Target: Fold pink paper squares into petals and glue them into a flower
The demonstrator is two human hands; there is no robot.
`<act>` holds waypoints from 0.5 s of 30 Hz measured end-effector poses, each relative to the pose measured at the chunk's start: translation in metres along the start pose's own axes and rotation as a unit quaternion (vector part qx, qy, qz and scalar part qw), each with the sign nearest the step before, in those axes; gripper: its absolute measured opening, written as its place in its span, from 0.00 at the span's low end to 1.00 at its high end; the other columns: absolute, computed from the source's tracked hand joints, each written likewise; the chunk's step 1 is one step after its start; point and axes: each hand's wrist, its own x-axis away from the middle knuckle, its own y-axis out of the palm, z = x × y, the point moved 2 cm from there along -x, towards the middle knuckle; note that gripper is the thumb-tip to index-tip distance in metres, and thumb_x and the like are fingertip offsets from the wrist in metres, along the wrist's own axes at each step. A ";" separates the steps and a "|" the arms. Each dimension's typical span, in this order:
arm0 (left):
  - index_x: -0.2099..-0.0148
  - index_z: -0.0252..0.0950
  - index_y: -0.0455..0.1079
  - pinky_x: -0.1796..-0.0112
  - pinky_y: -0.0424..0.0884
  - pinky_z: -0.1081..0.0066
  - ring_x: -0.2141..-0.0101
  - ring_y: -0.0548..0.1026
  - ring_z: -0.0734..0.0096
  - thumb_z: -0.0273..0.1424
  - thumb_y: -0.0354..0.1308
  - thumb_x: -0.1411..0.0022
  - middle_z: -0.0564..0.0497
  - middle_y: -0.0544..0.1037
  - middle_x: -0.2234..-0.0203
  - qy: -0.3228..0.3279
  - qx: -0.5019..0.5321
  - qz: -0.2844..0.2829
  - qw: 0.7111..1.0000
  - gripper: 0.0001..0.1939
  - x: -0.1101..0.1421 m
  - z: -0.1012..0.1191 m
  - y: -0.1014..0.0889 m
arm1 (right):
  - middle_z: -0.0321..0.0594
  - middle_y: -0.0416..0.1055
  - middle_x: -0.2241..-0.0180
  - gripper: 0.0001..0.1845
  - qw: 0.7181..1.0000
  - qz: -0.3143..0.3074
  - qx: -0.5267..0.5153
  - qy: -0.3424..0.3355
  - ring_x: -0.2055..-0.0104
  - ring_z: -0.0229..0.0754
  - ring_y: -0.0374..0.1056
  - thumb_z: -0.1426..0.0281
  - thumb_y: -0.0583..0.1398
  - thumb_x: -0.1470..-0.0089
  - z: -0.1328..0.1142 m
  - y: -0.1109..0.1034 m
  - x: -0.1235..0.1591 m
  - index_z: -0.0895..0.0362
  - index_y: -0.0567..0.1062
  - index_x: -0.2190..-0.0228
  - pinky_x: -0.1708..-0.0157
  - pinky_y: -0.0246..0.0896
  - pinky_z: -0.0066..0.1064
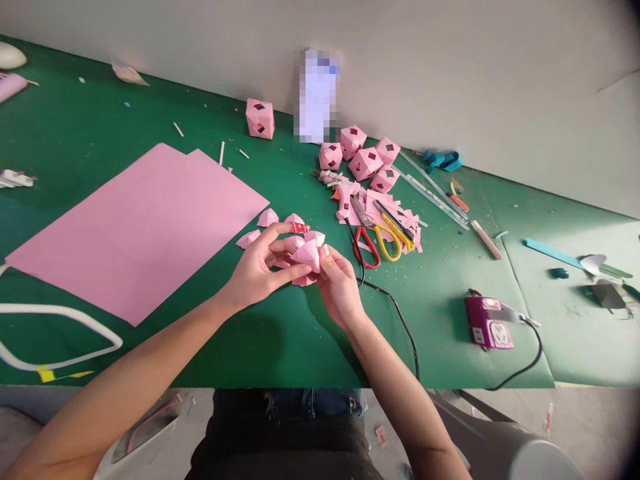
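Observation:
Both my hands meet over the table's front middle, fingers closed on a small folded pink paper piece with pointed corners. My left hand pinches it from the left, thumb along its lower edge; a red and white wrap shows at one finger. From the right, my right hand grips it between thumb and fingers. Similar folded pieces lie just behind and beneath, among them one pink piece and another; my hands partly hide several.
Pink sheets lie left. Behind are several pink paper polyhedra and a propped phone. Right of my hands lie a glue gun, red-handled scissors, yellow-handled scissors and paper strips. A black cord runs to the table's front edge; a purple power adapter sits right.

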 end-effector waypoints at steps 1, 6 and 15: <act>0.41 0.41 0.68 0.64 0.84 0.68 0.66 0.86 0.64 0.36 0.79 0.44 0.52 0.85 0.64 -0.001 0.010 -0.006 1.000 0.33 0.000 0.000 0.001 | 0.34 0.69 0.74 0.26 1.000 0.000 -0.007 -0.001 0.74 0.38 0.62 0.43 0.70 0.44 0.000 0.001 0.000 0.53 0.76 0.68 0.72 0.59 0.31; 0.38 0.42 0.65 0.67 0.85 0.69 0.68 0.86 0.65 0.34 0.80 0.45 0.56 0.83 0.67 -0.005 0.038 -0.017 0.999 0.38 0.000 0.002 0.002 | 0.34 0.68 0.73 0.27 0.999 -0.001 -0.032 0.002 0.73 0.38 0.61 0.42 0.71 0.47 0.002 0.003 -0.001 0.53 0.74 0.69 0.72 0.59 0.31; 0.34 0.42 0.63 0.56 0.85 0.64 0.62 0.87 0.61 0.34 0.79 0.44 0.55 0.83 0.66 0.002 -0.019 -0.017 1.000 0.41 0.003 0.002 0.002 | 0.31 0.62 0.75 0.30 0.988 0.044 0.109 -0.102 0.73 0.37 0.58 0.42 0.67 0.42 -0.007 0.004 0.005 0.52 0.67 0.75 0.71 0.60 0.31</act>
